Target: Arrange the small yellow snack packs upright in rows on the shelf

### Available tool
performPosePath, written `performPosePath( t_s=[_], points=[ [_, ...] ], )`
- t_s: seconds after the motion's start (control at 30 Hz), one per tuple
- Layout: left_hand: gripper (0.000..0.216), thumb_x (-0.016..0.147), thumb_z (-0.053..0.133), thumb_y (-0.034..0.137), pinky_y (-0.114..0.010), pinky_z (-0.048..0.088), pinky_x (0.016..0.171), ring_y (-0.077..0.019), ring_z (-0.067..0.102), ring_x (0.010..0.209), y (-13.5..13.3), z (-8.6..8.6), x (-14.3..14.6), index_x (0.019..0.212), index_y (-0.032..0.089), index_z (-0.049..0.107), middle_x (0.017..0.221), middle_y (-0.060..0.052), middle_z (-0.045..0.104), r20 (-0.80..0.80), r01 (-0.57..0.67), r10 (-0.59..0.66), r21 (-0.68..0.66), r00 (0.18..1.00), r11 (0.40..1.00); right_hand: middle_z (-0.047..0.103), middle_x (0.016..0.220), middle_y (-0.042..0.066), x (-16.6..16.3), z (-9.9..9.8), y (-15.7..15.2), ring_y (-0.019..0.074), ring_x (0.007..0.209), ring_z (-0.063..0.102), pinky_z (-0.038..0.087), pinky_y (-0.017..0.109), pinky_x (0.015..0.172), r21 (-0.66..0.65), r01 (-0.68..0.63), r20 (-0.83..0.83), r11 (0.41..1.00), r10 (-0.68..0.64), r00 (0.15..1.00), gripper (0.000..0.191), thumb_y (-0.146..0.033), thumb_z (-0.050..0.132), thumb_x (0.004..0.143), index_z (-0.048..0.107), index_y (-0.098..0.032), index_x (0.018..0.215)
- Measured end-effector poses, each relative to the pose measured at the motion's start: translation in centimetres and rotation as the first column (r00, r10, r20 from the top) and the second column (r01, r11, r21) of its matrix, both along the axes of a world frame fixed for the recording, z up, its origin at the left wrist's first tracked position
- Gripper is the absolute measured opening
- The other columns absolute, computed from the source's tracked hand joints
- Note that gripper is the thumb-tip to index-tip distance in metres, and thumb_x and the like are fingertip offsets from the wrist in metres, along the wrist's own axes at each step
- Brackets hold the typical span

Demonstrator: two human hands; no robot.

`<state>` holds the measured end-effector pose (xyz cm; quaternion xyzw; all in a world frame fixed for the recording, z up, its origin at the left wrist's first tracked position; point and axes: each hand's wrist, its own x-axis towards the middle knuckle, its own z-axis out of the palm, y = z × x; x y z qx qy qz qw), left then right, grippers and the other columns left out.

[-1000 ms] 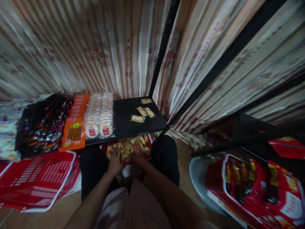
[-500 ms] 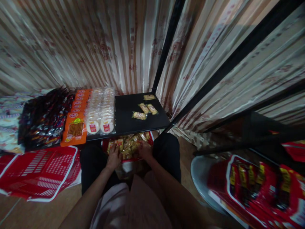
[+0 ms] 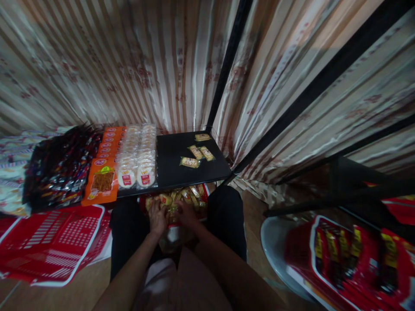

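Between my knees, a red basket holds many small wrapped snack packets in yellowish clear film. My left hand lies on the packets at the basket's left side, its fingers stretched forward and slightly apart. Close to it, my right hand reaches into the middle of the pile. Its fingertips are dim and partly lost among the wrappers, so a grip cannot be made out. On the black shelf above the basket lie several loose packets of the same look.
Rows of white round crackers, orange snack bags and dark packets fill the shelf's left. A red basket stands lower left. Red bags fill another basket at right. Black posts rise before a striped curtain.
My right hand has moved left across the packets, closer to my left hand. My left hand stays at about the same spot. The view has tilted slightly upward.
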<state>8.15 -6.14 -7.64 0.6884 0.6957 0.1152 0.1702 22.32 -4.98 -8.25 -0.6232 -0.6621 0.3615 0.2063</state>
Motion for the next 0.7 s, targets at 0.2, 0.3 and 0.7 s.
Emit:
performPosePath(
  t_s=[0.2, 0.3, 0.7],
  points=[
    [0.026, 0.077, 0.042, 0.015, -0.046, 0.026, 0.107, -0.0247, 0.036, 0.128, 0.4, 0.0, 1.1, 0.088, 0.016, 0.065, 0.129, -0.012, 0.052, 0.129, 0.085, -0.087, 0.017, 0.988, 0.996, 0.064, 0.098, 0.01, -1.0, 1.4, 0.5, 0.0229, 0.095, 0.056, 0.041, 0.034, 0.082, 0.028, 0.119, 0.186, 0.992, -0.122, 0.975, 0.038, -0.038, 0.061, 0.074, 0.061, -0.019, 0.106],
    [0.028, 0.078, 0.038, 0.013, -0.04, 0.032, 0.106, -0.0202, 0.042, 0.124, 0.4, 0.1, 1.0, 0.087, 0.017, 0.064, 0.126, -0.009, 0.055, 0.234, 0.166, -0.159, -0.011, 0.959, 0.986, 0.061, 0.104, 0.011, -0.9, 2.0, 0.9, 0.0259, 0.101, 0.051, 0.038, 0.039, 0.085, 0.116, 0.11, 0.282, 0.987, -0.139, 0.949, 0.036, -0.034, 0.061, 0.074, 0.06, -0.022, 0.108],
    [0.04, 0.071, 0.046, 0.014, -0.039, 0.03, 0.107, -0.0217, 0.039, 0.127, 0.0, -0.3, 0.9, 0.11, 0.012, 0.052, 0.131, -0.014, 0.047, 0.461, -0.198, 0.195, -0.044, 0.866, 0.979, 0.069, 0.082, 0.0, -0.1, 3.0, 3.3, 0.0143, 0.075, 0.062, 0.046, 0.024, 0.067, -0.033, 0.027, 0.109, 0.999, -0.023, 0.994, 0.021, -0.01, 0.053, 0.068, 0.064, -0.021, 0.084]
  ],
)
